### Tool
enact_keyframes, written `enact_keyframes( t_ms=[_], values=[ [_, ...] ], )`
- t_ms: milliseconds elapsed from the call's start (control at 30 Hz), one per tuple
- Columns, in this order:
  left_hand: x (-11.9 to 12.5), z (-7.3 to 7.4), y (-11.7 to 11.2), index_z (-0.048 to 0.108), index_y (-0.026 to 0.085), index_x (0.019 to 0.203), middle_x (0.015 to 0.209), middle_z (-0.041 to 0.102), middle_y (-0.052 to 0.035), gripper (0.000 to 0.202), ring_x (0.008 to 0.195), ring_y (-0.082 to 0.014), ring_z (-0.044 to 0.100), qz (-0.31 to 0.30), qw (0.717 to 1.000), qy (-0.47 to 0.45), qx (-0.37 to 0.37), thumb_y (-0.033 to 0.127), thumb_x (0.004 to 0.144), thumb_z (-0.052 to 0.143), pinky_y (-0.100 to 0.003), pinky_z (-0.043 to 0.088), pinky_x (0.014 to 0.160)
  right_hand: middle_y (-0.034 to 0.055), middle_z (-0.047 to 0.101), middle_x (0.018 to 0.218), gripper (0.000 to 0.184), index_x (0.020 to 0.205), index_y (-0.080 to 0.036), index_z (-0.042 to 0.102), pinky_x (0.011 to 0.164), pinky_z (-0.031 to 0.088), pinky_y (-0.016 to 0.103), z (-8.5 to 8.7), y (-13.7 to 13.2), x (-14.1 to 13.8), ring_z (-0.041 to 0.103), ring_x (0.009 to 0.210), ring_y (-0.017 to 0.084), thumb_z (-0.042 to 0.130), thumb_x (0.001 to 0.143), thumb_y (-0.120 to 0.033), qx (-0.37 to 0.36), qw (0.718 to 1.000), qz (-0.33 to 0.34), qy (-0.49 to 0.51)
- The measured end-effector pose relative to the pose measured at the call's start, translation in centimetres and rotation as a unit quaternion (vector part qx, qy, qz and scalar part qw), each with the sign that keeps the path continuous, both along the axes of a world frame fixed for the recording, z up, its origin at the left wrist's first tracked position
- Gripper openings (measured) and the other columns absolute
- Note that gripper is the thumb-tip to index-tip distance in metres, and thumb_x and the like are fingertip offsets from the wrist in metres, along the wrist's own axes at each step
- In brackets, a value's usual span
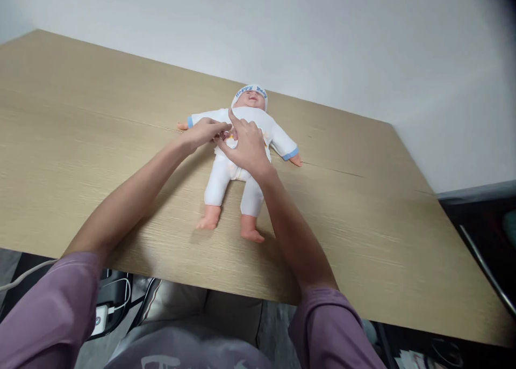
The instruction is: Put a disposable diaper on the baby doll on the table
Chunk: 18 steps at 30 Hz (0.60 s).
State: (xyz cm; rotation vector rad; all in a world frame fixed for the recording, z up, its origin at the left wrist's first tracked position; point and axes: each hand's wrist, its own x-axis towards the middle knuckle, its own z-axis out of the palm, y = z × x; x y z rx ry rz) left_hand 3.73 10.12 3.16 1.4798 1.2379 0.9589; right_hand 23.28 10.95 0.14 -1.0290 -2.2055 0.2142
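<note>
A baby doll (220, 178) lies on its back on the wooden table, head away from me. It has on a white shirt (282, 139) with blue cuffs, white trousers and a white cap (250, 91) with blue lettering. My left hand (206, 132) comes in from the side, its fingers pinched together at the shirt front. Over the doll's chest and belly lies my right hand (249, 147), index finger raised, thumb and other fingers bent in at the shirt. The fingertips of both hands meet at mid-chest and hide the cloth between them.
The wooden table (350, 224) reaches back to a pale wall (322, 46). Below its front edge at the left are a white charger (100, 319) and cables. A dark shelf with a metal bar (484, 267) stands at the right.
</note>
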Motion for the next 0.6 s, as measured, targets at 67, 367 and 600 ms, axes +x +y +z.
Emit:
enact_keyframes(
  t_ms=[67,367,600],
  values=[
    [0.8,-0.4,0.3,0.071,0.02,0.078,0.087,0.074,-0.0094,0.036,0.083,-0.0239,0.066,-0.007,1.0,-0.006,0.006,0.049,0.098,0.07,-0.04,0.052,0.079,0.0137,0.077,0.124,0.07,0.175,-0.025,0.051,0.125,0.047,0.068,0.1,0.3,0.1,0.065,0.135,0.042,0.063,0.113,-0.055,-0.014,1.0,-0.006,0.003],
    [0.8,-3.0,-0.1,0.059,0.026,0.117,0.114,0.074,-0.0105,0.051,0.106,-0.0261,0.071,0.062,0.992,0.016,0.107,0.073,0.102,0.07,-0.04,0.057,0.091,0.0092,0.078,0.114,0.049,0.168,-0.027,0.056,0.115,0.057,0.057,1.5,0.2,-0.1,0.073,0.119,0.034,0.049,0.121,-0.038,-0.063,0.997,-0.052,0.011],
    [0.5,-6.4,1.6,0.058,0.026,0.105,0.093,0.066,-0.0042,0.071,0.09,-0.0239,0.066,0.023,0.992,-0.027,0.123,0.095,0.093,0.069,-0.04,0.052,0.081,0.0126,0.07,0.133,0.039,0.158,-0.024,0.057,0.12,0.056,0.054,0.9,0.1,0.2,0.068,0.128,0.031,0.054,0.118,-0.025,-0.041,0.995,-0.063,0.064]
  ],
)
